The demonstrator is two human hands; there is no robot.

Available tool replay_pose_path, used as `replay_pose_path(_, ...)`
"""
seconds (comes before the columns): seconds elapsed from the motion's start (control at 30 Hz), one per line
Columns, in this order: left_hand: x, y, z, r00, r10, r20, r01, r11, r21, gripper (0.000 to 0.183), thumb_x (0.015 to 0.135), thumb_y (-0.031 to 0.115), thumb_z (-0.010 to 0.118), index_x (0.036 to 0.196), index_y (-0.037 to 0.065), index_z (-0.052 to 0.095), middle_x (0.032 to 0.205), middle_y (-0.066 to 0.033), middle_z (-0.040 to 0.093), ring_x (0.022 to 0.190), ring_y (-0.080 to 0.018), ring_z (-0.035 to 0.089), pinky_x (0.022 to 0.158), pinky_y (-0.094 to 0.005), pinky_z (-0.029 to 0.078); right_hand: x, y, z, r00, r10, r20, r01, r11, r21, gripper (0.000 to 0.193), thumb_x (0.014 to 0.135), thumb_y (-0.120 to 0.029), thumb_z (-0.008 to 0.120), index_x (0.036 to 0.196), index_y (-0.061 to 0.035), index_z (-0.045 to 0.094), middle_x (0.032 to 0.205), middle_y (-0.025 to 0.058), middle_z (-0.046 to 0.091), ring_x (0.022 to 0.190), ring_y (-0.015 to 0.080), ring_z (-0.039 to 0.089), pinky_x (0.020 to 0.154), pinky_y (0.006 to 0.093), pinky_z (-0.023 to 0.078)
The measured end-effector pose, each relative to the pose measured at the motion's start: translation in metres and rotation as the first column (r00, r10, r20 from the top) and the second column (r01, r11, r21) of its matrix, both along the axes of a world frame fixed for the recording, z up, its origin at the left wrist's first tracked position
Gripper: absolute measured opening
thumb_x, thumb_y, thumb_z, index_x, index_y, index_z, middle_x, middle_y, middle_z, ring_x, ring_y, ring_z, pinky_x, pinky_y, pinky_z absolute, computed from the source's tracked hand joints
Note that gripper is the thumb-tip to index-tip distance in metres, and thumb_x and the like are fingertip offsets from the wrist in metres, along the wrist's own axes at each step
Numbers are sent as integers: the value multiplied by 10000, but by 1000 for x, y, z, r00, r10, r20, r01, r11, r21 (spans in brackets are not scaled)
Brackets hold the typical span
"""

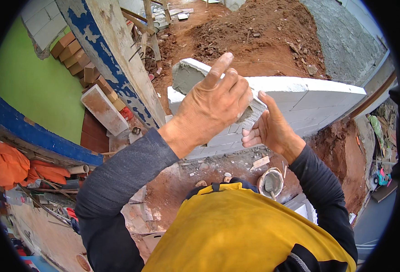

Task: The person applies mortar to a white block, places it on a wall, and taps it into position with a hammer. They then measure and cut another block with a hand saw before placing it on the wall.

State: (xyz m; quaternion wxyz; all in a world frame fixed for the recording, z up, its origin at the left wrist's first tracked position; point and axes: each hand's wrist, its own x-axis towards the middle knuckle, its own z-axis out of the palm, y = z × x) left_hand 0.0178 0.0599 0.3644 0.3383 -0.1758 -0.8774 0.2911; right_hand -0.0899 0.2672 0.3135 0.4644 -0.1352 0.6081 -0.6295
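Note:
A white lightweight concrete block is between my hands above the wall's left part, with grey mortar on it. My left hand lies across it from above, index finger stretched out and the other fingers bent over it. My right hand grips its right end, thumb on top and fingers below. Just beyond my left hand shows a mortar-covered block face; my hand hides whether it is the same block. The white block wall curves away to the right.
By my feet stands a mortar bucket. A peeling blue-and-white post rises left of the wall; stacked bricks and a leaning white block are past it. Beyond the wall lies a red soil mound. A wood scrap lies near its base.

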Motion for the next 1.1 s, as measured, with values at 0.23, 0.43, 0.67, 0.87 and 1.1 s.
replay_pose_path(0.23, 18, -53, 51, 996, -66, -60, 83, 930, 359, 799, 626, 386, 898, 1331, 90, 666, 1245, -115, 700, 1269, -272, 638, 1284, -511, 267, -32, 1, 69, 456, -28, -889, 30, 999, -16, 990, 843, -834, 684, 1428, -42, 585, 1254, 211, 706, 1107, 294, 733, 921, 462, 641)
replay_pose_path(0.43, 32, -88, 54, 999, -15, 40, -4, 902, 431, 858, 650, 441, 829, 1401, 72, 639, 1301, -188, 696, 1296, -325, 628, 1288, -515, 269, -27, -52, 121, -361, -6, -933, -189, 980, 67, 1176, 579, -631, 986, 1571, -168, 555, 1533, 173, 603, 1415, 364, 574, 1245, 564, 418)
replay_pose_path(0.67, 42, -118, 38, 999, 16, -37, 8, 811, 585, 802, 712, 418, 820, 1409, 63, 647, 1307, -209, 695, 1298, -360, 608, 1211, -504, 361, -26, -113, 142, -310, 139, -941, -171, 965, 198, 1041, 669, -581, 950, 1498, -51, 609, 1369, 217, 700, 1285, 344, 674, 1183, 514, 486)
replay_pose_path(0.87, 88, -120, -1, 937, 77, -341, 263, 486, 833, 359, 924, 130, 752, 1257, 26, 669, 1131, -132, 719, 1028, -240, 683, 914, -364, 549, -49, -165, 135, -286, 137, -948, -315, 921, 228, 1001, 688, -572, 937, 1412, 55, 644, 1254, 283, 732, 1137, 389, 747, 1077, 446, 563)
replay_pose_path(1.1, 98, -77, -131, 891, 303, -339, 454, -601, 657, 117, 1020, 123, 717, 1051, 24, 662, 993, -32, 714, 808, -70, 625, 735, -225, 497, -62, -213, 126, -222, 240, -945, -320, 898, 303, 1033, 690, -564, 913, 1461, 54, 611, 1324, 289, 705, 1198, 413, 720, 1084, 483, 568)
